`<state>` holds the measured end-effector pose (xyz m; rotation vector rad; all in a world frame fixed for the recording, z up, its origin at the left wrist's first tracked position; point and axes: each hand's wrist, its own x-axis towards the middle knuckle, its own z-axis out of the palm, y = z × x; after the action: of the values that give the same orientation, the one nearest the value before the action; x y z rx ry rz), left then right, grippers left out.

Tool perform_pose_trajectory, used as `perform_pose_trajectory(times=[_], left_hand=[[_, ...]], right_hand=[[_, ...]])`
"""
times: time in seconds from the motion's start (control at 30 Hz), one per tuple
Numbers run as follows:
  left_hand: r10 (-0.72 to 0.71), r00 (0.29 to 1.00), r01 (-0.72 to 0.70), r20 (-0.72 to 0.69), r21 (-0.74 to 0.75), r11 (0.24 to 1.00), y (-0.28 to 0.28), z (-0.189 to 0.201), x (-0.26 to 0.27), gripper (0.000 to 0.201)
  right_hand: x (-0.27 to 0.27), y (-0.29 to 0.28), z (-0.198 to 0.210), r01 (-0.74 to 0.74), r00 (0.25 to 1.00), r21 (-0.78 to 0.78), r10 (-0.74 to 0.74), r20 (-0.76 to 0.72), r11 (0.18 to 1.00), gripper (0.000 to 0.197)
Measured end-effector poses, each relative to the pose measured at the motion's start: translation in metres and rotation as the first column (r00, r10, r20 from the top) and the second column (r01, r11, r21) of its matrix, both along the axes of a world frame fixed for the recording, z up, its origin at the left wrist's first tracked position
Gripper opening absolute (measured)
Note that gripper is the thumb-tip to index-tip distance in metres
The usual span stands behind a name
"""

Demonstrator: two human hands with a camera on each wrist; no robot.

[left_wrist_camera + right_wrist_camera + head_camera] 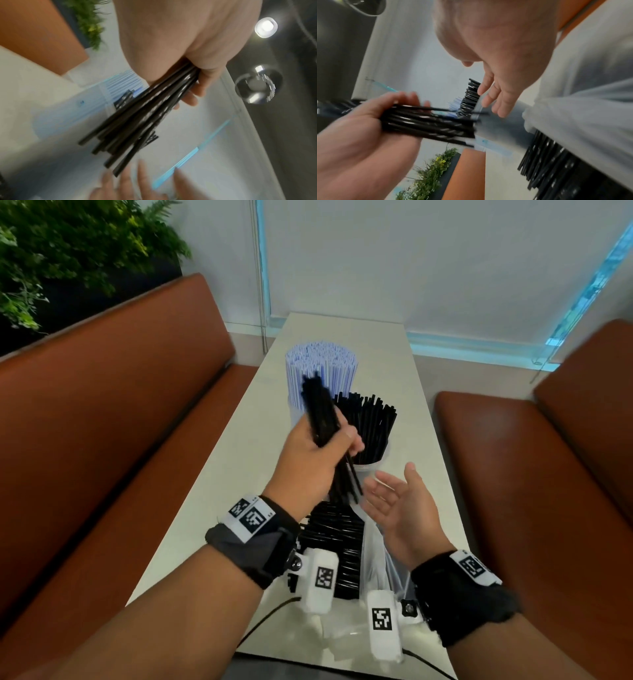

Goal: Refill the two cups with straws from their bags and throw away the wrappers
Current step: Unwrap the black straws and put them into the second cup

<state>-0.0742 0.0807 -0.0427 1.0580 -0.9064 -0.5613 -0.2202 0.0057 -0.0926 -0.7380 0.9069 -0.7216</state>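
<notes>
My left hand (318,453) grips a bundle of black straws (322,419) above the table, just left of a clear cup (370,467) partly filled with black straws (371,422). The same bundle of black straws (145,115) shows in the left wrist view and again as the bundle (428,123) in the right wrist view. Behind stands a cup packed with white-and-blue straws (322,371). My right hand (397,501) hovers open, palm turned left, near the bundle's lower end. A clear plastic bag of black straws (335,546) lies on the table under my wrists.
The narrow pale table (394,364) runs away from me between two brown padded benches (120,405) (534,460). A leafy plant (68,251) stands behind the left bench. White blinds cover the far window. Cables trail off the table's near edge.
</notes>
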Motion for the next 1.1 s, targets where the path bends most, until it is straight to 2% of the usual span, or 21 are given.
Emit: perform_pose_trajectory(times=[0.07, 0.1, 0.17, 0.27, 0.33, 0.4, 0.47, 0.5, 0.53, 0.57, 0.6, 0.63, 0.67, 0.73, 0.83, 0.93, 1.0, 1.03, 1.1], left_hand=[[-0.020, 0.976, 0.001, -0.217, -0.091, 0.996, -0.006, 0.008, -0.004, 0.018], [-0.028, 0.961, 0.002, -0.276, -0.091, 0.996, -0.009, 0.008, -0.007, 0.021], [-0.023, 0.945, 0.010, -0.326, -0.040, 0.999, -0.014, 0.004, -0.017, 0.025], [-0.032, 0.923, 0.022, -0.384, -0.029, 0.999, -0.017, 0.000, -0.023, 0.023], [-0.045, 0.910, 0.028, -0.413, -0.046, 0.999, -0.017, 0.001, -0.022, 0.019], [-0.030, 0.913, 0.032, -0.406, -0.002, 0.999, -0.017, 0.000, -0.021, 0.018], [-0.017, 0.910, 0.027, -0.415, 0.016, 1.000, -0.018, 0.000, -0.021, 0.016], [-0.022, 0.902, 0.026, -0.431, 0.003, 1.000, -0.018, 0.000, -0.020, 0.015], [-0.027, 0.896, 0.027, -0.443, -0.007, 1.000, -0.018, 0.000, -0.020, 0.013], [-0.028, 0.896, 0.030, -0.443, -0.002, 1.000, -0.017, -0.001, -0.020, 0.012], [-0.027, 0.900, 0.036, -0.435, 0.012, 0.999, -0.017, -0.003, -0.021, 0.011], [-0.029, 0.905, 0.043, -0.425, 0.024, 0.999, -0.016, -0.004, -0.023, 0.011], [-0.036, 0.907, 0.052, -0.420, 0.027, 0.998, -0.016, -0.006, -0.023, 0.012], [-0.056, 0.903, 0.061, -0.426, -0.001, 0.998, -0.014, -0.005, -0.020, 0.012], [-0.074, 0.908, 0.066, -0.412, -0.033, 0.997, -0.012, -0.002, -0.016, 0.016], [-0.057, 0.947, 0.059, -0.317, -0.004, 0.998, -0.015, 0.010, -0.015, 0.009], [0.014, 0.969, -0.019, -0.247, -0.019, 1.000, -0.021, 0.024, -0.004, 0.010], [0.073, 0.971, -0.084, -0.227, -0.041, 0.996, -0.025, 0.031, 0.004, 0.013], [0.196, 0.951, -0.222, -0.238, -0.089, 0.971, -0.034, 0.042, 0.022, 0.015]], right_hand=[[0.001, 0.004, 0.000, -0.019, 0.996, 0.089, 0.011, 0.092, 0.996, 0.065], [0.003, 0.007, 0.001, -0.030, 0.990, 0.122, 0.012, 0.140, 0.992, 0.065], [0.008, 0.015, 0.005, -0.058, 0.978, 0.162, 0.024, 0.207, 0.985, 0.062], [0.009, 0.016, 0.004, -0.044, 0.978, 0.148, 0.012, 0.209, 0.988, 0.055], [0.005, 0.012, 0.002, -0.086, 0.987, 0.052, 0.078, 0.142, 0.995, 0.053], [0.004, 0.013, 0.005, -0.198, 0.980, -0.097, 0.198, -0.001, 0.975, 0.048], [0.005, 0.015, 0.006, -0.244, 0.966, -0.306, 0.205, -0.155, 0.920, 0.035], [0.003, 0.015, 0.006, -0.252, 0.962, -0.454, 0.173, -0.209, 0.855, 0.028], [0.002, 0.015, 0.007, -0.315, 0.942, -0.585, 0.173, -0.287, 0.747, 0.029], [0.000, 0.016, 0.008, -0.434, 0.894, -0.653, 0.207, -0.398, 0.620, 0.034], [-0.001, 0.016, 0.007, -0.554, 0.824, -0.653, 0.225, -0.521, 0.517, 0.035], [0.000, 0.016, 0.006, -0.627, 0.761, -0.626, 0.192, -0.620, 0.465, 0.027], [0.002, 0.015, 0.006, -0.658, 0.718, -0.609, 0.123, -0.685, 0.443, 0.018], [0.003, 0.012, 0.006, -0.670, 0.668, -0.605, -0.006, -0.744, 0.430, 0.015], [0.006, 0.012, 0.009, -0.702, 0.618, -0.583, -0.058, -0.784, 0.410, 0.017], [0.013, 0.010, 0.011, -0.705, 0.602, -0.587, -0.102, -0.792, 0.397, 0.023], [0.015, 0.001, 0.013, -0.717, 0.574, -0.605, -0.199, -0.794, 0.346, 0.026], [0.015, -0.006, 0.013, -0.737, 0.535, -0.583, -0.232, -0.812, 0.341, 0.033], [0.010, -0.023, 0.012, -0.773, 0.428, -0.498, -0.256, -0.867, 0.394, 0.056]])
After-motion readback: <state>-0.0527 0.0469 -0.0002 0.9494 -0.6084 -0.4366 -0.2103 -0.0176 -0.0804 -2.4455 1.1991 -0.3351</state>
